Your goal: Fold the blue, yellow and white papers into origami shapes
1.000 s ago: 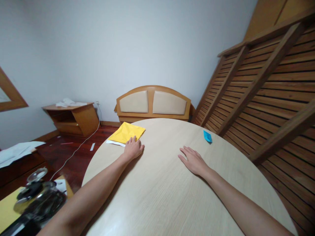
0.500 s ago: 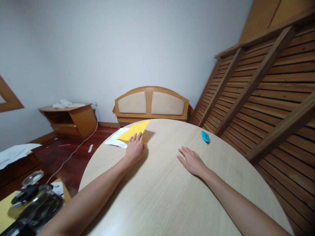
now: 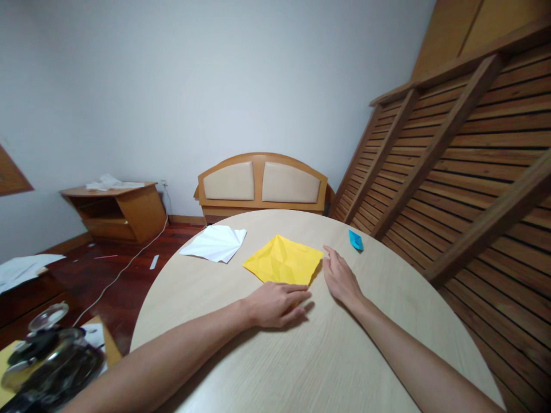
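A creased yellow sheet of paper lies unfolded near the middle of the round table. My left hand is at its near edge, fingers stretched to the right and partly covering that edge. My right hand is beside the sheet's right corner, fingers extended; whether it touches the paper is hard to make out. To the left lies a white creased sheet of paper. A small folded blue paper rests beyond my right hand, toward the table's far right edge.
Behind the table stands a wooden headboard with pale panels. A slatted wooden frame leans along the right. At lower left is a glass pot. Farther off are a low cabinet and a white cord across the floor.
The yellow sheet has come off the white paper to the table's middle, with my left hand moving right and nearer. My right hand has shifted slightly and turned upright beside it.
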### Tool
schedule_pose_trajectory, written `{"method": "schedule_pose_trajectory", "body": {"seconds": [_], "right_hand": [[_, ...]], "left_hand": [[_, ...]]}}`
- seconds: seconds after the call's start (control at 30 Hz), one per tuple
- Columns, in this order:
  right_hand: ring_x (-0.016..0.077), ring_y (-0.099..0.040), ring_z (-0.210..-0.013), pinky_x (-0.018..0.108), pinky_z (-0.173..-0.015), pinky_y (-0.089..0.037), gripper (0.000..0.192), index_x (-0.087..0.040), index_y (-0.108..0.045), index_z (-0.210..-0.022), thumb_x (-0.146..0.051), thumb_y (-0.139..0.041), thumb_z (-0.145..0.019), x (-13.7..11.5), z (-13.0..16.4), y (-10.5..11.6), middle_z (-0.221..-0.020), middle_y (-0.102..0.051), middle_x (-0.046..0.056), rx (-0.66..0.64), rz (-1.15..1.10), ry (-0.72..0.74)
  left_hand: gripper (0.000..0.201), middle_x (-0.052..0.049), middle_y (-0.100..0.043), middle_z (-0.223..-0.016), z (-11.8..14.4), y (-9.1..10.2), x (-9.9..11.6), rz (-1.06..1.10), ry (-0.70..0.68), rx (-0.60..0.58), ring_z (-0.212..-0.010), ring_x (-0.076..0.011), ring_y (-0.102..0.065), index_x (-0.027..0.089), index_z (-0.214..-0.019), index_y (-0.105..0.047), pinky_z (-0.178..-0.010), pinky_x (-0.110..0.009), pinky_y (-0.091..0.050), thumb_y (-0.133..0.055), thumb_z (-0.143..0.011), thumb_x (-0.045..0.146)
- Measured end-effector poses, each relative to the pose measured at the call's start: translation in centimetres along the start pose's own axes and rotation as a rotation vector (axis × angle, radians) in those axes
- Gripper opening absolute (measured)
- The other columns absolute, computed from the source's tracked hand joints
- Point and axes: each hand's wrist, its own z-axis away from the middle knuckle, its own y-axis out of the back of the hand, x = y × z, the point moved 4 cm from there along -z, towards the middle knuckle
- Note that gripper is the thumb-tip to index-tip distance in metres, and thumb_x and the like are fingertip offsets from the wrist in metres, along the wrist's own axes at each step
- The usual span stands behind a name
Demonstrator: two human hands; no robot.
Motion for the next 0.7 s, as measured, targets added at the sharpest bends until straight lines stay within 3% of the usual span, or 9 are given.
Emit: {"method": "schedule_pose_trajectory", "body": {"seconds": [0.1, 0.2, 0.27, 0.37, 0.5, 0.6, 0.7], "right_hand": [[0.0287, -0.043, -0.136, 0.046, -0.112, -0.037, 0.05, -0.014, -0.051, -0.138, -0.039, -0.031, -0.1, -0.6, 0.2, 0.0, -0.148, -0.048, 0.014, 0.031, 0.036, 0.087], [0.0274, -0.043, -0.137, 0.045, -0.113, -0.035, 0.049, -0.017, -0.053, -0.139, -0.044, -0.038, -0.1, -1.3, 0.9, -1.1, -0.148, -0.05, 0.011, -0.117, 0.043, 0.176], [0.0263, -0.043, -0.137, 0.044, -0.114, -0.033, 0.051, -0.016, -0.051, -0.141, -0.043, -0.041, -0.099, -1.8, 1.4, -1.8, -0.147, -0.052, 0.011, -0.224, 0.04, 0.237], [0.0261, -0.05, -0.131, 0.044, -0.111, -0.035, 0.046, -0.016, -0.058, -0.134, -0.041, -0.042, -0.1, -2.5, 1.7, -1.9, -0.139, -0.06, 0.011, -0.293, 0.065, 0.254], [0.0253, -0.062, -0.113, 0.041, -0.103, -0.041, 0.038, -0.017, -0.071, -0.111, -0.038, -0.041, -0.1, -3.6, 1.7, -0.6, -0.118, -0.071, 0.011, -0.233, 0.112, 0.23], [0.0236, -0.057, -0.123, 0.038, -0.109, -0.039, 0.043, -0.015, -0.067, -0.123, -0.041, -0.04, -0.101, -4.7, 2.3, -0.7, -0.131, -0.066, 0.012, -0.278, 0.041, 0.319], [0.0222, -0.041, -0.14, 0.038, -0.118, -0.028, 0.057, -0.015, -0.053, -0.142, -0.05, -0.031, -0.103, -5.1, 3.2, -1.8, -0.15, -0.049, 0.01, -0.429, -0.036, 0.369]], "left_hand": [[0.032, -0.01, -0.064, -0.131, 0.2, 0.3, -1.7, 0.042, 0.091, 0.144, -0.117, -0.0203, -0.063, 0.02, -0.127, -0.057, -0.099, -0.034, -0.053, -0.039, -0.1, 0.025], [0.034, -0.014, -0.052, -0.145, 1.1, 0.4, -4.7, -0.068, 0.327, 0.263, -0.132, -0.0264, -0.052, 0.018, -0.126, -0.059, -0.11, -0.043, -0.045, -0.048, -0.095, 0.025], [0.053, -0.019, -0.039, -0.154, 1.7, 0.0, -6.3, -0.128, 0.448, 0.198, -0.144, -0.0348, -0.035, 0.013, -0.136, -0.053, -0.116, -0.051, -0.035, -0.06, -0.088, 0.034], [0.066, -0.019, -0.036, -0.156, 2.4, -0.6, -7.2, -0.115, 0.555, 0.057, -0.145, -0.0377, -0.032, 0.013, -0.143, -0.047, -0.117, -0.055, -0.031, -0.059, -0.087, 0.048], [0.067, -0.015, -0.043, -0.152, 2.0, -0.9, -5.4, -0.12, 0.477, -0.033, -0.14, -0.0371, -0.04, 0.018, -0.142, -0.049, -0.115, -0.055, -0.033, -0.056, -0.088, 0.057], [0.067, -0.013, -0.045, -0.151, 1.3, -1.1, -3.4, -0.096, 0.34, -0.056, -0.139, -0.0363, -0.041, 0.021, -0.142, -0.049, -0.114, -0.054, -0.034, -0.056, -0.087, 0.06], [0.071, -0.013, -0.041, -0.153, 0.9, -1.3, -2.2, -0.025, 0.189, -0.091, -0.142, -0.034, -0.036, 0.021, -0.146, -0.043, -0.117, -0.051, -0.029, -0.059, -0.087, 0.056]]}}
